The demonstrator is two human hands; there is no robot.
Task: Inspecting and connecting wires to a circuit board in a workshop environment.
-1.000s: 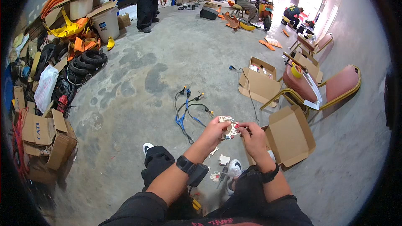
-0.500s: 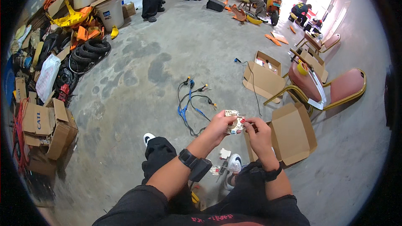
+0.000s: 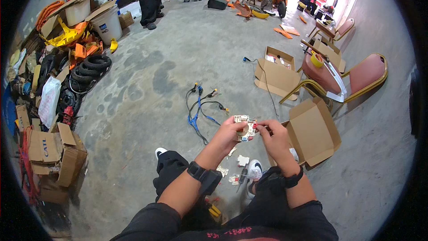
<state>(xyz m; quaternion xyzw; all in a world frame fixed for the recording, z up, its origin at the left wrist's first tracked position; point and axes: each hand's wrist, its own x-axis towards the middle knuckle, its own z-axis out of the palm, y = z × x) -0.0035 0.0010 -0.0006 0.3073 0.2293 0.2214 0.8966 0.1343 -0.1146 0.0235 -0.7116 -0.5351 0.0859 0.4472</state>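
Note:
A cream plastic housing (image 3: 243, 131) with a round opening sits in the grip of my left hand (image 3: 228, 135), its thumb across the front. At the housing's right edge, my right hand (image 3: 273, 136) has thumb and index finger pinched on a small red part (image 3: 254, 126). Below, between my shoes, lie several cream plastic pieces (image 3: 243, 160), a screwdriver (image 3: 243, 176) and a yellow-handled tool (image 3: 215, 210). A branched black and blue cable harness (image 3: 193, 120) rests on the floor just beyond my hands.
An open cardboard box (image 3: 313, 134) is by my right; another box (image 3: 276, 82) and padded chairs (image 3: 365, 76) stand beyond. Clutter with tyres (image 3: 90, 70) and torn cartons (image 3: 57, 156) lines the left. A standing person (image 3: 149, 4) and others working (image 3: 307, 1) are farther back.
My hands and the housing have shifted slightly, with both grips much the same. The whole view has shifted a little, and the seated worker in the background has changed posture slightly.

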